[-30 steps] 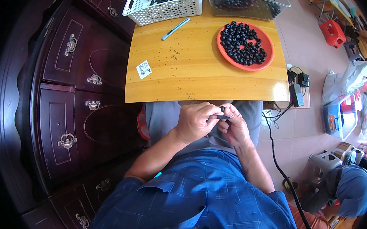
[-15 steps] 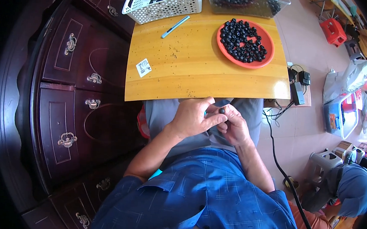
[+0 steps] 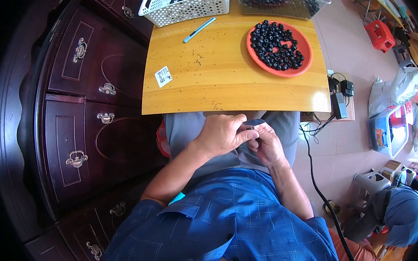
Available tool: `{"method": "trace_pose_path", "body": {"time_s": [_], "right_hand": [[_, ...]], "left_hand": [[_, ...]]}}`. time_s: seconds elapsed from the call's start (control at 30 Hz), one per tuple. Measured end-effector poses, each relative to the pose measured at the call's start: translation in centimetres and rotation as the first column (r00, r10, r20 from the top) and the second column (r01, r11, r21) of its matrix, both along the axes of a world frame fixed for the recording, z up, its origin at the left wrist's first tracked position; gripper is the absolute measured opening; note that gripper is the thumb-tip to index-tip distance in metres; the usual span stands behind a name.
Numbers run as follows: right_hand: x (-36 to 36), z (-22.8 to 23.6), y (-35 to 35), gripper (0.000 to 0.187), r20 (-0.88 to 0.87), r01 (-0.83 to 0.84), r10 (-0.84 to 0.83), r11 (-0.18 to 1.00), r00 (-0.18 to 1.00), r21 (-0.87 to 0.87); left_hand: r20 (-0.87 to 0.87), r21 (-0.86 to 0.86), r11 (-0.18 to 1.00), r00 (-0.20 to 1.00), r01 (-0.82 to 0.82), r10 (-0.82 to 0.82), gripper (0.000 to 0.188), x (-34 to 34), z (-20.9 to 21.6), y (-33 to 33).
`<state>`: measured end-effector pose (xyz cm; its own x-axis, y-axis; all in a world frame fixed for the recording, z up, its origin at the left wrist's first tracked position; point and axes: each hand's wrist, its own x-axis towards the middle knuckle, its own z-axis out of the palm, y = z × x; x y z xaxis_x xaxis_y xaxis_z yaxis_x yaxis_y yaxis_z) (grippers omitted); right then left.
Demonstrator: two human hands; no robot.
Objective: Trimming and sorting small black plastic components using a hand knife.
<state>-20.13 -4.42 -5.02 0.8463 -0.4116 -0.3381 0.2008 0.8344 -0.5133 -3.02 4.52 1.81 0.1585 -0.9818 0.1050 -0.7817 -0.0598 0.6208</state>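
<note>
My left hand [image 3: 218,135] and my right hand [image 3: 268,144] meet over my lap, just in front of the table's near edge. Both have their fingers closed, the tips almost touching. A dark, flat, blade-like strip [image 3: 254,122] reaches from the left fingers towards the right forefinger. Between the left thumb and the right fingers sits a small dark round piece, mostly covered. On the table, an orange-red plate [image 3: 307,64] carries many black, bead-like round pieces [image 3: 272,38], some with pale openings.
A white perforated basket [image 3: 189,14] and a clear plastic bin [image 3: 278,10], both holding dark pieces, stand at the back. A blue-grey pen-like tool [image 3: 199,30] and a white label [image 3: 163,76] lie on the table [image 3: 221,90] among dark crumbs. Dark drawers [image 3: 70,131] flank the left; a black cable [image 3: 314,177] runs right.
The dark strip has shifted slightly towards my right hand and shows more of its flat side. The small round piece is now more covered by my fingers.
</note>
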Motion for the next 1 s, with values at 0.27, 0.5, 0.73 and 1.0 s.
{"method": "trace_pose_path", "body": {"time_s": [0.27,0.5,0.73,1.0], "right_hand": [[0.3,1.0,0.1,0.019,-0.081,0.024,-0.025,1.000,0.996,-0.013],[0.5,0.6,0.4,0.018,-0.018,0.037,-0.037,0.999,0.999,0.018],[0.5,0.7,0.5,0.021,-0.077,0.025,-0.023,0.999,0.997,0.023],[0.5,0.5,0.2,0.025,-0.040,-0.019,0.020,1.000,0.999,0.016]], "left_hand": [[0.006,0.095,0.995,1.000,0.009,-0.010,0.047,-0.3,-0.8,-0.2],[-0.041,-0.107,0.994,0.999,-0.025,0.020,0.047,0.2,-0.5,-0.4],[0.027,-0.139,0.990,1.000,0.018,-0.015,0.050,0.7,-1.1,-0.5],[-0.056,0.015,1.000,0.998,0.002,-0.001,0.050,0.4,-1.5,-0.3]]}}
